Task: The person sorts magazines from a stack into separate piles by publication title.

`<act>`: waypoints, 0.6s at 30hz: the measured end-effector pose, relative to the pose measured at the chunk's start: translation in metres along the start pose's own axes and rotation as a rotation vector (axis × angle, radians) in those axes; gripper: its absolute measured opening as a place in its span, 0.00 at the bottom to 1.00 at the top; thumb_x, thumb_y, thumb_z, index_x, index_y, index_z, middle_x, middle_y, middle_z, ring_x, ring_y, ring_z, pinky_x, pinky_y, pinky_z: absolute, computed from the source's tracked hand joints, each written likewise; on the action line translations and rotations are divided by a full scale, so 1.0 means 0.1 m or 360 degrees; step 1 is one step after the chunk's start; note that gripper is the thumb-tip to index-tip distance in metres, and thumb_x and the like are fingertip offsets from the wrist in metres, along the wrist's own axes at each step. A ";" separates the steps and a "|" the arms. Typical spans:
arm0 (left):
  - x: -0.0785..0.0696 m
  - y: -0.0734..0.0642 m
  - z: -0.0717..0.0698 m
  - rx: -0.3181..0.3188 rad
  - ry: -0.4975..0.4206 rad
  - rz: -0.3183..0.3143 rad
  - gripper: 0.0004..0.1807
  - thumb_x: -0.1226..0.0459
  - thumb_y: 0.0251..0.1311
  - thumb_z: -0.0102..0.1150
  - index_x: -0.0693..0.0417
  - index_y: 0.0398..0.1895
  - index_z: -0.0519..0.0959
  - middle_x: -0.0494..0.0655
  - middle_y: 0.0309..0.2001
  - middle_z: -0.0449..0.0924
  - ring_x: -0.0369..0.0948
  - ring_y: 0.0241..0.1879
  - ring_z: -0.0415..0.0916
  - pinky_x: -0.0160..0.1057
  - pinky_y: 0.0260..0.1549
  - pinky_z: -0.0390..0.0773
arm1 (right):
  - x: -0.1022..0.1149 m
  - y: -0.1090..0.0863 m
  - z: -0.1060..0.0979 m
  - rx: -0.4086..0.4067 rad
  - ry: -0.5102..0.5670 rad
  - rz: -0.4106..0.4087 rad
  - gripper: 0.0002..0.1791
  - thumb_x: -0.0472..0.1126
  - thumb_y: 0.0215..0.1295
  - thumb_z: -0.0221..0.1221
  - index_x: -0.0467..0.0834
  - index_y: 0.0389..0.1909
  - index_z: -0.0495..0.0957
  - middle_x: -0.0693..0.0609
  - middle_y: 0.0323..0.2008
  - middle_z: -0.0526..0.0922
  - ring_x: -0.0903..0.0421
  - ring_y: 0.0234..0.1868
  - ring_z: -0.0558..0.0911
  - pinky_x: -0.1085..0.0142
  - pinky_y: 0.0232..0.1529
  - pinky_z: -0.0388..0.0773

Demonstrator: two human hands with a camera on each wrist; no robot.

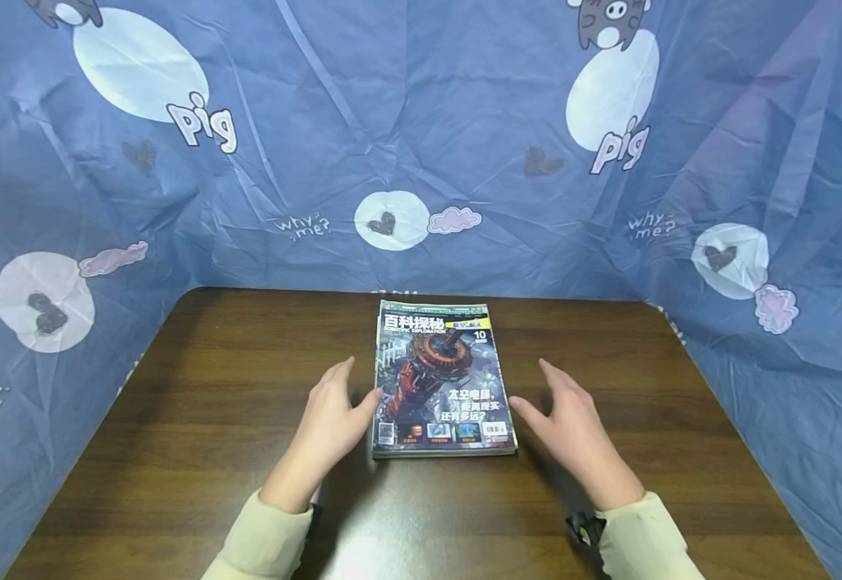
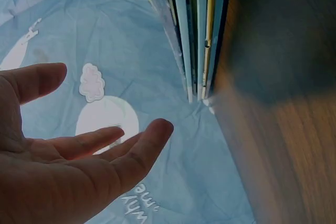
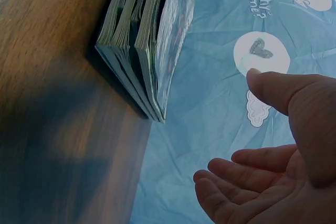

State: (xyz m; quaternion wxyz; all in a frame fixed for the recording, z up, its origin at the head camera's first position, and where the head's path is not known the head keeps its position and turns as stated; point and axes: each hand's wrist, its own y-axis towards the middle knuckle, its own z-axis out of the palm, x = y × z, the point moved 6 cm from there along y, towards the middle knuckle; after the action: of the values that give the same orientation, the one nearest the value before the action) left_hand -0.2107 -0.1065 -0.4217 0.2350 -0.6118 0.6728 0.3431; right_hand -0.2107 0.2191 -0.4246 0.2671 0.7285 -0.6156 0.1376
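Observation:
A stack of magazines [image 1: 438, 379] lies on the wooden table, its top cover showing a red and grey machine. My left hand [image 1: 333, 411] is at the stack's left side, thumb and fingers spread. In the left wrist view a gap separates that hand [image 2: 89, 156] from the spines [image 2: 199, 35] of several magazines. On the other side, my right hand [image 1: 569, 423] faces the stack with its fingers extended and thumb apart. The right wrist view shows the page edges [image 3: 131, 30], and this hand [image 3: 278, 161] holds nothing.
The brown table [image 1: 246, 346] extends around the stack. Blue printed cloth [image 1: 406, 145] hangs behind the table and along both sides. Pale sleeves [image 1: 264, 536] cover the forearms, and a dark strap [image 1: 586, 529] shows at the right wrist.

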 end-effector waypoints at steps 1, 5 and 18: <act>0.01 0.01 0.01 0.0002 -0.0002 -0.0008 0.38 0.61 0.63 0.65 0.77 0.69 0.64 0.74 0.66 0.66 0.65 0.67 0.64 0.59 0.67 0.62 | 0.00 0.01 0.00 -0.0011 0.0012 -0.0011 0.42 0.49 0.66 0.69 0.27 0.71 0.64 0.28 0.66 0.69 0.31 0.67 0.68 0.41 0.66 0.64; 0.05 0.05 0.03 0.0006 -0.0022 -0.0040 0.38 0.61 0.63 0.65 0.77 0.69 0.64 0.74 0.66 0.67 0.65 0.66 0.65 0.59 0.66 0.63 | 0.02 0.05 0.02 -0.0038 0.0034 -0.0039 0.41 0.45 0.64 0.70 0.27 0.69 0.66 0.28 0.64 0.72 0.32 0.65 0.70 0.41 0.66 0.65; 0.13 0.17 0.12 0.0042 -0.0014 -0.0121 0.33 0.61 0.63 0.66 0.76 0.65 0.69 0.71 0.55 0.76 0.63 0.57 0.73 0.59 0.59 0.71 | -0.01 0.18 0.15 0.0048 0.0084 0.0121 0.38 0.45 0.64 0.70 0.29 0.68 0.68 0.30 0.61 0.75 0.34 0.63 0.73 0.41 0.64 0.68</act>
State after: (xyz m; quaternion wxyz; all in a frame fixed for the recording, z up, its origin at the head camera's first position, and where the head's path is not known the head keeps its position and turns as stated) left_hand -0.2306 -0.1058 -0.4364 0.2590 -0.6322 0.6526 0.3276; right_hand -0.2300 0.2099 -0.4337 0.2669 0.7047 -0.6334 0.1760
